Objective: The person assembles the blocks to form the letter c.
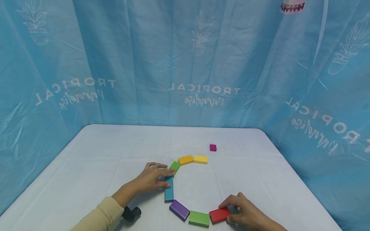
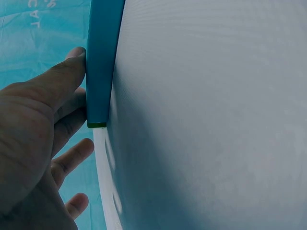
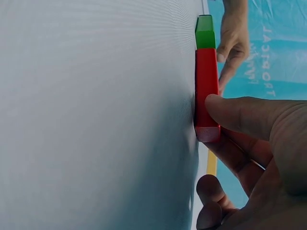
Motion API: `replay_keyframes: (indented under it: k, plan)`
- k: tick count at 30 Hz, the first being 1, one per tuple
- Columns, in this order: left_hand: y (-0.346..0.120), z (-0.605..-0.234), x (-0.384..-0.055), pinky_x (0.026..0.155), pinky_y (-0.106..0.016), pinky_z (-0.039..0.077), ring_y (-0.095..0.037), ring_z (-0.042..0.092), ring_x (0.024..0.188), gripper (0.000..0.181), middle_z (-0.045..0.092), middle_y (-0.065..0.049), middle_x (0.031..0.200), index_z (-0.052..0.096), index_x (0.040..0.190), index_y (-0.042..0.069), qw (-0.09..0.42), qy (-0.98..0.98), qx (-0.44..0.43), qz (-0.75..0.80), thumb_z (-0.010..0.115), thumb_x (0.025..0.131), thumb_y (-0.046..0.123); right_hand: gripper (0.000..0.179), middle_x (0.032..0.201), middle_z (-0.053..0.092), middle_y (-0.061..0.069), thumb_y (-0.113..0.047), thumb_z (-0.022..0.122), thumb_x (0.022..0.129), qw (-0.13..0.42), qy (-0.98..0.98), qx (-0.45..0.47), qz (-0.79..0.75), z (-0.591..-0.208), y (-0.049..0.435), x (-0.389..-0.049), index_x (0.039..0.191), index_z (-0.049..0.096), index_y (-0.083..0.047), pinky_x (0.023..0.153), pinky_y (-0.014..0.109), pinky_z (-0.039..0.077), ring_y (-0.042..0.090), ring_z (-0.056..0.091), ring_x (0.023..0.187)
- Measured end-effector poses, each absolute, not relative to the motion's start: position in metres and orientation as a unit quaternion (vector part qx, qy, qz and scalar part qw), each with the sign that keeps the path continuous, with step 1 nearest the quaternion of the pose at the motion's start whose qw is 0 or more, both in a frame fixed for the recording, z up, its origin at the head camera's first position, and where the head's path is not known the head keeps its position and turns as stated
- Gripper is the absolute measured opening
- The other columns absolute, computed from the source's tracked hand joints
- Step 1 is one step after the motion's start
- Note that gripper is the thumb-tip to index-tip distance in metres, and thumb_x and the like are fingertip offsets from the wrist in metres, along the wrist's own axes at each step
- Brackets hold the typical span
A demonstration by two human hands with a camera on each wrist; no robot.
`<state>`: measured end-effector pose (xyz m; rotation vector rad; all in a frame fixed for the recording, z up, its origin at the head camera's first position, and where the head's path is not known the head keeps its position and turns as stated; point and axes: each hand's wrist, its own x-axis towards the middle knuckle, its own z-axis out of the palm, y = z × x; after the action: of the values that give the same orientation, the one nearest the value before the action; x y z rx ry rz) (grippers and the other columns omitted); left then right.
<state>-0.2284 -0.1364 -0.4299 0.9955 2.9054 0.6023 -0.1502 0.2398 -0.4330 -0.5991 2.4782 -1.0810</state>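
Several coloured wooden blocks form an open curve on the white table. My left hand (image 1: 154,178) rests at its left side, fingers fairly straight, thumb touching the teal block (image 1: 169,194) and a fingertip over the small light green block (image 1: 175,166). In the left wrist view the thumb meets the face of the teal block (image 2: 103,67). With thumb and fingers, my right hand (image 1: 245,211) pinches the red block (image 1: 218,215), which lies flat at the near right end. In the right wrist view the red block (image 3: 206,81) abuts a green block (image 3: 205,31).
A purple block (image 1: 179,210) and a green block (image 1: 199,218) lie between teal and red. Orange (image 1: 185,160) and yellow (image 1: 200,159) blocks make the far end. A magenta cube (image 1: 213,147) stands apart behind. Blue printed cloth (image 1: 185,70) hangs around the table (image 1: 245,160).
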Motion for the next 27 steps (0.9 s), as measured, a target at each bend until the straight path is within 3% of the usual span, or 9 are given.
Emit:
replay_keyframes:
  k: [14,27]
  plan:
    - [-0.1375,-0.4325,-0.2278,0.104,-0.062,0.019,-0.030,0.043,0.128,0.055,0.056,0.004,0.135,0.059,0.133,0.015,0.009,0.928,0.318,0.192,0.071,0.086,0.040,0.033,0.105,0.058,-0.005,-0.013,0.076,0.080,0.186,0.874,-0.218,-0.392,-0.4360,0.2409,-0.1481,0.111,0.070,-0.023,0.073,0.024,0.045,0.024,0.043,0.098]
    - [-0.1369,-0.4316,-0.2272,0.104,-0.061,0.020,-0.029,0.044,0.128,0.055,0.056,0.004,0.135,0.060,0.133,0.016,0.001,0.930,0.315,0.191,0.072,0.085,0.040,0.032,0.105,0.059,-0.012,-0.016,0.075,0.082,0.173,0.872,-0.242,-0.388,-0.4352,0.2404,-0.1482,0.111,0.069,-0.027,0.073,0.025,0.043,0.020,0.043,0.095]
